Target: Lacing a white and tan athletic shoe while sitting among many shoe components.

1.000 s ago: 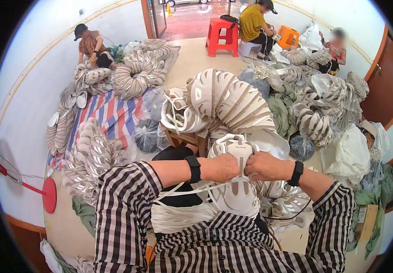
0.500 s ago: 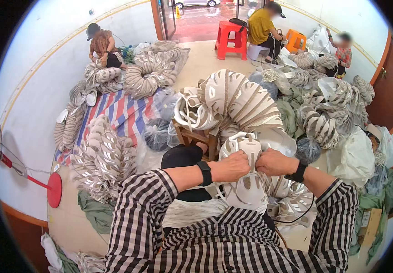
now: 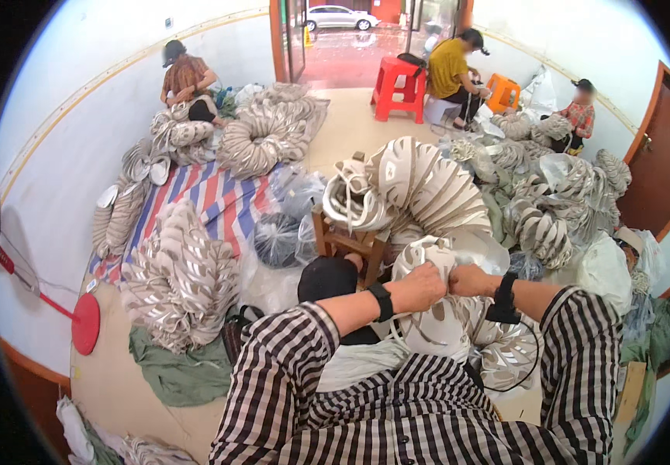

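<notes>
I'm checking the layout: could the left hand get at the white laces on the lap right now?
Probably yes, once freed: the left hand is closed at the pale shoe upper, but the white laces lie nearby, mostly uncovered.

Upper centre: silver car [image 3: 341,18], beyond doorway [image 3: 278,43]; small yellow cone [image 3: 307,36], left. Just inside: red stool [image 3: 394,68], dark item [image 3: 411,59] on seat.
Upper right: seated co-worker in mustard top [image 3: 447,71]; orange stool [image 3: 503,83], near; co-worker in red checked top [image 3: 581,118].
Upper left: co-worker in brown top [image 3: 188,77].
Left: round red fan base [image 3: 85,325]; red-white-blue striped sheet [image 3: 195,194] on floor [image 3: 343,116].
Right: brown door [image 3: 664,151].
Lower left: crumpled green cloth [image 3: 176,372].
</notes>
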### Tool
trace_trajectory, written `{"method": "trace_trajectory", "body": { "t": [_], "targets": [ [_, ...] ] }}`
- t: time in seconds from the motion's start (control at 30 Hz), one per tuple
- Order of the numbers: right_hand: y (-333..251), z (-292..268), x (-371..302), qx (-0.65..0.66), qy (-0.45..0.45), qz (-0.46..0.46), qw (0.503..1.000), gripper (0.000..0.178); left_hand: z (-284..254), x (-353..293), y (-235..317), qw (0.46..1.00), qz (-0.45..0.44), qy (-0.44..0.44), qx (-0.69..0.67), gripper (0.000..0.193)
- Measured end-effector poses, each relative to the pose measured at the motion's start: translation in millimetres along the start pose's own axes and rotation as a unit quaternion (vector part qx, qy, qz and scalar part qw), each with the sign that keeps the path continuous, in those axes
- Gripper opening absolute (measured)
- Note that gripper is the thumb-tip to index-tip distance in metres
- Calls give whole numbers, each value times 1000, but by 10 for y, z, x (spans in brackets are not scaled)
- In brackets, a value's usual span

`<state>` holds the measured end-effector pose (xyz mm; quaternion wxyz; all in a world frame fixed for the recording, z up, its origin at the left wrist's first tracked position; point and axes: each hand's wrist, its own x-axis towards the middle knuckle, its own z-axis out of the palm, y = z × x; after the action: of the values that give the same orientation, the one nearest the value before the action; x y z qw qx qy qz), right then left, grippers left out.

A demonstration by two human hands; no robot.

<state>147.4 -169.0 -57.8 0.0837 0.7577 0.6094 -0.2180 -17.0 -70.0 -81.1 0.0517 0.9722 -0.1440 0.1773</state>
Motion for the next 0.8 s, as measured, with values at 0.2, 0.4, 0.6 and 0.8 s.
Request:
{"method": "trace_trajectory", "body": {
  "t": [0.2,0.4,0.6,0.8],
  "targets": [
    [196,90,-81,463,141,-64,873,21,-30,-5,31,1000,-8,13,-12,5],
    [25,12,-189,490,150,-123,850,22,-185,111,20,989,-69,-132,-16,16],
    [-122,94,-204,363,206,-141,898,17,-386,222,107,973,-143,-170,-62,16],
    [-94,142,-286,460,182,-182,849,8,-342,269,172,970,-154,-190,2,14]
  ]
}}
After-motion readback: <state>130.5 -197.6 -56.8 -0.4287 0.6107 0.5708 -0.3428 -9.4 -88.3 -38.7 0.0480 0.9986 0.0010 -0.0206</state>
